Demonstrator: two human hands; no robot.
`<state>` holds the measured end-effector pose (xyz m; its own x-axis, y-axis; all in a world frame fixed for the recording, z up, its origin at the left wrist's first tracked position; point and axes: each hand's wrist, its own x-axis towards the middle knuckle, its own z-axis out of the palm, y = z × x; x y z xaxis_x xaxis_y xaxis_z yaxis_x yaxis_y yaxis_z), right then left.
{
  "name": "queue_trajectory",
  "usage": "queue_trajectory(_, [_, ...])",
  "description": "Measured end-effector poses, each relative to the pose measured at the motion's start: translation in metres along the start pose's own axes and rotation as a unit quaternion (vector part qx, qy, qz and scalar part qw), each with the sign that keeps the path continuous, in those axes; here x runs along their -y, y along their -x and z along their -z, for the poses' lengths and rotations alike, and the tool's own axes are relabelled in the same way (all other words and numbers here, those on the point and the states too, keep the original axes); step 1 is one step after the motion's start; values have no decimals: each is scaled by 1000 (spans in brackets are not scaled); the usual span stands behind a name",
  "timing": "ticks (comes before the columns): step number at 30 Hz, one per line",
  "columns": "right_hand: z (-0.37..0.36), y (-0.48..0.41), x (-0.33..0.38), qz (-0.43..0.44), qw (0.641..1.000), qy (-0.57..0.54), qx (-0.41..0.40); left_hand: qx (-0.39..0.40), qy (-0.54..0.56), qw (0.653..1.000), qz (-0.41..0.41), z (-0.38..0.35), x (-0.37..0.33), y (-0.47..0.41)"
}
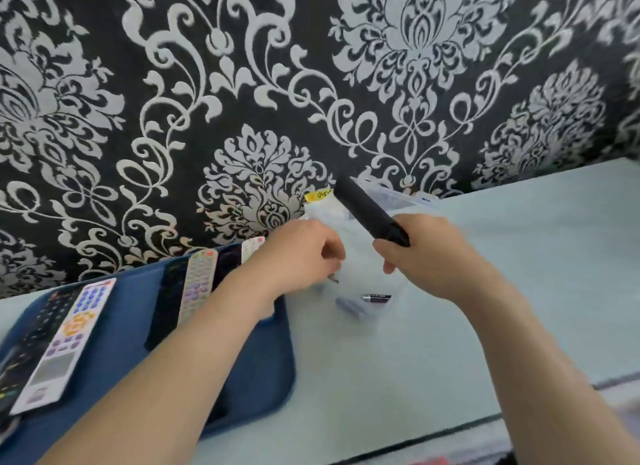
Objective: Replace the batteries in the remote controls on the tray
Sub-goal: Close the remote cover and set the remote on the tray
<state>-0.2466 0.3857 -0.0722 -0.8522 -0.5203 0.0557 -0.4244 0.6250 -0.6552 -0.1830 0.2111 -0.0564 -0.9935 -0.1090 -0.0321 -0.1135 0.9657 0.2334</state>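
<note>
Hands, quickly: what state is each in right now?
Left hand: fingers curled; whether it holds anything cannot be told.
Right hand: grips the black remote.

The wall [242, 83] is black with a silver-white damask pattern of flowers and scrolls; the table [519, 256] is pale mint green; the tray [249, 378] at its left edge is dark blue; the white remote [65, 343] there has blue, orange and purple buttons; the black remote [363, 208] is plain; the label [318, 195] is yellow.
</note>
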Motion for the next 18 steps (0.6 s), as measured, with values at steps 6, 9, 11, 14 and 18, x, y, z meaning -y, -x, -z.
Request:
queue_trajectory(6, [-3,-4,-1,19,1000,20,3,140,-165,975,42,6,-9,-28])
queue_trajectory(9, [-3,-5,-1,27,999,18,8,235,-212,948,41,2,-20,-38])
queue_trajectory(11, [-2,-7,-2,34,999,25,13,278,-188,942,28,-1,-27,-42])
queue_trajectory(14, [-1,-9,-6,29,999,6,22,299,-77,951,-9,0,-34,-42])
queue_trajectory(18, [2,-10,-11,18,1000,-23,11,231,-45,970,-56,-16,-44,-36])
